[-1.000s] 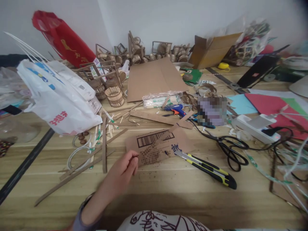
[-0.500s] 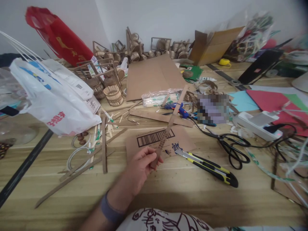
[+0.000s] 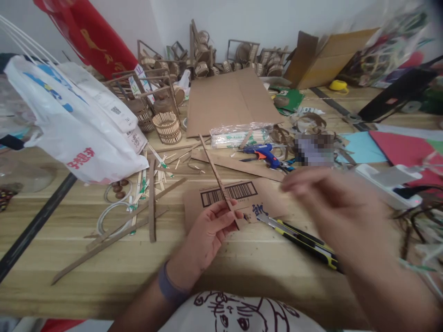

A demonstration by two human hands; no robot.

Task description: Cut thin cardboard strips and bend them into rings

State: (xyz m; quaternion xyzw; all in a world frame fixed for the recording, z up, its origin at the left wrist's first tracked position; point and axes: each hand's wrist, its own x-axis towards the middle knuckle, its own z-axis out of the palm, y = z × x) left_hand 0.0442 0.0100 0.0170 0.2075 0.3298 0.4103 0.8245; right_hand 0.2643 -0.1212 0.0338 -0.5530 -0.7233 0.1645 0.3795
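My left hand (image 3: 215, 225) pinches a narrow brown strip (image 3: 215, 171) near its lower end. The strip slants up to the left, its thin edge toward me, above a flat cardboard piece (image 3: 194, 212) printed with a barcode. To the right, my right hand (image 3: 341, 210) is smeared by motion, so I cannot make out its fingers or anything in them. Below and left of that hand lies a yellow and black utility knife (image 3: 299, 240) with its blade out, its tip over the cardboard. The black scissors seen earlier are hidden behind the right hand and forearm.
A blue glue gun (image 3: 265, 153) lies behind the cardboard. Loose brown strips (image 3: 151, 203) and thin sticks spread on the left, by a white plastic bag (image 3: 79, 133). Small slatted baskets (image 3: 166, 128) and a large cardboard sheet (image 3: 231, 101) stand farther back. A power strip (image 3: 384, 186) sits right.
My right hand has come in from the right, over the scissors. The strip in my left hand has swung from leaning right to leaning left and turned edge-on. The view has shifted slightly.
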